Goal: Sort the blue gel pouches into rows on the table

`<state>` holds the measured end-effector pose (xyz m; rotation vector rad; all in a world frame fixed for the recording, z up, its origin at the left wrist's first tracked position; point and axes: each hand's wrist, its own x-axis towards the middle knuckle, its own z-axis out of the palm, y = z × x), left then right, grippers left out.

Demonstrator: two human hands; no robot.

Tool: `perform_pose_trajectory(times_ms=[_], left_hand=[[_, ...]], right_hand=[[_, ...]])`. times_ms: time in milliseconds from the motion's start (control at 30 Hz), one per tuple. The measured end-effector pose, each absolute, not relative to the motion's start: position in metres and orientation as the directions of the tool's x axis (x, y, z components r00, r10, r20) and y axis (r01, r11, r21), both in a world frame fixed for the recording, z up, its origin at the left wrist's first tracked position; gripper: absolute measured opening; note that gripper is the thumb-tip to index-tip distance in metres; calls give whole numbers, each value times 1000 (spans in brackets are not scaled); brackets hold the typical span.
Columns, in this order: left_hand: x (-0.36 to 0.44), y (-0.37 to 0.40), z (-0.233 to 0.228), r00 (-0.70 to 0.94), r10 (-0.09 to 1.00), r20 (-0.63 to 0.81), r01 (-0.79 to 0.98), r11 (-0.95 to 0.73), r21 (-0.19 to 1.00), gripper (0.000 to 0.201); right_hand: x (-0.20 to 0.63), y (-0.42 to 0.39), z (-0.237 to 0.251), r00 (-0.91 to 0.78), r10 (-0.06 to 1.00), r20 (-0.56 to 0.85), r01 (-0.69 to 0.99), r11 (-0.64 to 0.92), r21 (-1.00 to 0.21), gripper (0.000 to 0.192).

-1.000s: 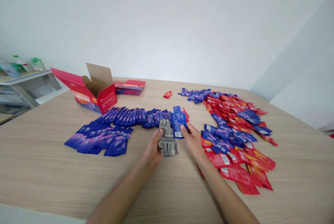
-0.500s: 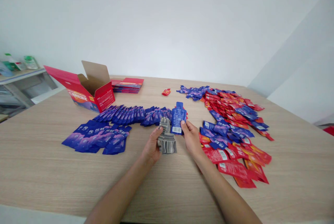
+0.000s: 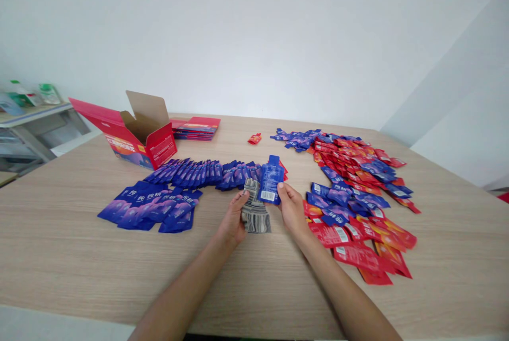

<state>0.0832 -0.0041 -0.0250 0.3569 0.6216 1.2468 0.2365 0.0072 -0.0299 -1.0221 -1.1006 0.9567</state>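
Blue foil sachet (image 3: 271, 183), pinched upright by the right hand (image 3: 293, 212) at its lower edge, above the worktop (image 3: 59, 256); judged light, limp and slick, best gripped by the sealed rim. Left hand (image 3: 231, 223) has its fingers closed on one stack of sachets (image 3: 254, 208) (edges only, count not legible). One open red carton (image 3: 137, 137). Loose blue and red sachets (image 3: 358, 198) too many to count.

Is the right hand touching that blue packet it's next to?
Touching. The head view shows the right hand with thumb and fingertips pinched on the lower edge of the blue packet, lifting it beside the stack in the left hand.
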Motion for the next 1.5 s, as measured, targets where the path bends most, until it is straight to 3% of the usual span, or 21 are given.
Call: perform_pose_trajectory(times_ms=[300,467,533,633,833,1067,1167,1300,1367,1433,1500], left_hand=[[83,-6,-22,178,956,-231,-771,282,571,36],[83,-8,-21,153,956,-248,-797,268,541,38],[84,-9,-21,167,959,-230,-789,269,552,38],[87,-12,-23,202,957,-206,-782,284,555,39],[88,-11,-27,151,952,-266,-836,267,480,40],[89,-11,-27,153,959,-237,-819,258,512,43],[90,-11,-29,185,959,-213,-772,276,572,46],[91,-10,-32,312,928,-206,-586,358,727,43],[90,-8,-33,276,952,-136,-457,254,852,33],[87,-6,-34,147,989,34,-307,13,952,22],[83,-5,-34,43,979,199,-147,-191,971,14]], right_hand=[[237,8,-28,234,938,254,-43,271,-962,43],[236,-2,-20,321,835,447,337,340,-878,45],[231,-9,-19,294,786,544,492,363,-791,42],[220,-19,-25,192,779,596,586,397,-707,34],[206,-24,-43,65,788,612,609,454,-650,30],[218,-24,-35,-82,769,634,626,535,-567,27],[217,-29,-29,18,805,594,566,481,-669,28],[213,-30,-19,264,867,422,288,347,-893,36],[211,-28,-13,319,875,364,171,325,-930,40],[211,-25,-9,349,865,361,139,333,-933,42],[212,-23,-8,364,854,373,158,338,-928,42]])
